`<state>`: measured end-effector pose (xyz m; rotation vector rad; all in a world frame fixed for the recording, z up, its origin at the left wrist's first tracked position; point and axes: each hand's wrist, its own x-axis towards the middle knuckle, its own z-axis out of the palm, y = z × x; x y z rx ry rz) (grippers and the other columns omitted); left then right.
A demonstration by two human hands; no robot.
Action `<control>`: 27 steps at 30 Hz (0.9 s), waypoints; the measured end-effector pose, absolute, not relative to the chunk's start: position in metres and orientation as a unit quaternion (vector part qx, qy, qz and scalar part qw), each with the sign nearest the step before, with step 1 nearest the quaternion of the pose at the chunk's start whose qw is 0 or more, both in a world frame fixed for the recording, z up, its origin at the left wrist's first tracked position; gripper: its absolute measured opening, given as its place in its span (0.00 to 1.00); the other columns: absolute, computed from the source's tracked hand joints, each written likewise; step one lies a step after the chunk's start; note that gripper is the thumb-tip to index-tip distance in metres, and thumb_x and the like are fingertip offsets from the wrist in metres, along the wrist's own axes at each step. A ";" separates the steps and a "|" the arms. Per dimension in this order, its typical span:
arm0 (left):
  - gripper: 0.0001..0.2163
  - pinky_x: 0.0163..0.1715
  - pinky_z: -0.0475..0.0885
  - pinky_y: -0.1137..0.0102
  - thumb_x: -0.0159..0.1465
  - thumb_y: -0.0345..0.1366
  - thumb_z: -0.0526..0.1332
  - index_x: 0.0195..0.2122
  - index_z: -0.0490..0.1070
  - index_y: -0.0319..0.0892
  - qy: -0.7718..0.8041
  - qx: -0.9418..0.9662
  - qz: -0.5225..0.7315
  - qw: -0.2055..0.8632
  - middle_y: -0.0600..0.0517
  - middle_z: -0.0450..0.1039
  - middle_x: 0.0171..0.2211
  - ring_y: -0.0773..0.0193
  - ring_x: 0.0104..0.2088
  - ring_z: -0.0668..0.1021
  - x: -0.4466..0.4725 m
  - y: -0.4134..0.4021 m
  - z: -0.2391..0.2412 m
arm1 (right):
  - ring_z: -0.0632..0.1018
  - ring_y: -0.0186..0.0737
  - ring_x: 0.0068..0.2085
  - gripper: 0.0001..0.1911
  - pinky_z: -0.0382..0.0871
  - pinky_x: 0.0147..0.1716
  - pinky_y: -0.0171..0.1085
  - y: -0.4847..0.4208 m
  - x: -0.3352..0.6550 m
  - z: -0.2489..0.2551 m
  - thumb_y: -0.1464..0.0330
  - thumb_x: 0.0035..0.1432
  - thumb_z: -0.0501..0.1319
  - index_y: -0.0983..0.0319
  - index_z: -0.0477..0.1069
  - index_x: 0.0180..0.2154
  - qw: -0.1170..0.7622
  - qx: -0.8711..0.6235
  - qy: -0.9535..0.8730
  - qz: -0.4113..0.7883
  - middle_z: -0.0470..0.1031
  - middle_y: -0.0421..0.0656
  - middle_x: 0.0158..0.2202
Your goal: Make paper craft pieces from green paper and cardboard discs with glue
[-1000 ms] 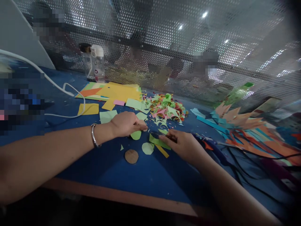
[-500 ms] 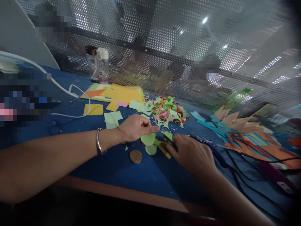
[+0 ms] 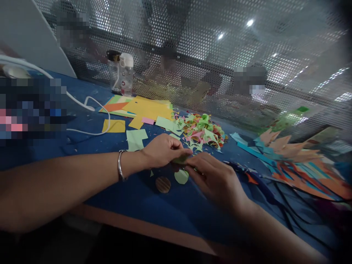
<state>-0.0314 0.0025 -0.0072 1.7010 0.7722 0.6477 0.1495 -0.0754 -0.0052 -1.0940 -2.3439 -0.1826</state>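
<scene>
Near the middle of the blue table, my left hand (image 3: 162,149), with a silver bangle on its wrist, pinches a green paper circle (image 3: 180,160), now tilted nearly edge-on. My right hand (image 3: 213,174) closes its fingertips on the circle's right edge. The scissors are not visible; whether they are under the right hand I cannot tell. Below the fingers lies a pale green paper disc (image 3: 181,176). A brown round disc with a wood-like grain (image 3: 163,184) rests to its left, toward the table's front edge.
Colourful paper scraps (image 3: 205,130) are heaped beyond my hands. Yellow sheets (image 3: 150,107) and two bottles (image 3: 126,75) stand farther back. A blue corded tool (image 3: 264,187), black cables and orange paper pieces (image 3: 308,176) lie right. A white cable (image 3: 74,101) crosses the left; perforated mesh borders the back.
My right hand has moved left to meet the left hand at the green circle, which has tilted from face-on. The dark scissors seen in the right hand have gone out of sight.
</scene>
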 end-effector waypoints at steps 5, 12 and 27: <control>0.24 0.25 0.73 0.73 0.63 0.56 0.57 0.27 0.74 0.37 0.292 0.675 0.260 0.626 0.48 0.77 0.23 0.66 0.23 0.79 -0.029 -0.005 -0.003 | 0.70 0.31 0.25 0.04 0.63 0.25 0.31 -0.072 0.151 -0.003 0.72 0.62 0.59 0.61 0.70 0.33 0.319 -0.462 -0.827 0.012 0.70 0.38 0.27; 0.12 0.33 0.74 0.75 0.57 0.41 0.69 0.34 0.77 0.37 0.264 0.669 0.230 0.656 0.50 0.79 0.30 0.70 0.28 0.79 -0.032 -0.004 -0.003 | 0.68 0.31 0.23 0.05 0.61 0.23 0.30 -0.070 0.156 -0.005 0.71 0.58 0.59 0.61 0.71 0.29 0.356 -0.523 -0.768 0.102 0.69 0.36 0.23; 0.08 0.33 0.74 0.74 0.63 0.37 0.64 0.35 0.79 0.37 0.305 0.638 0.234 0.667 0.51 0.80 0.29 0.69 0.29 0.81 -0.026 -0.003 -0.005 | 0.67 0.32 0.23 0.10 0.61 0.22 0.32 -0.065 0.161 -0.007 0.62 0.60 0.60 0.60 0.69 0.28 0.374 -0.555 -0.719 0.186 0.66 0.36 0.21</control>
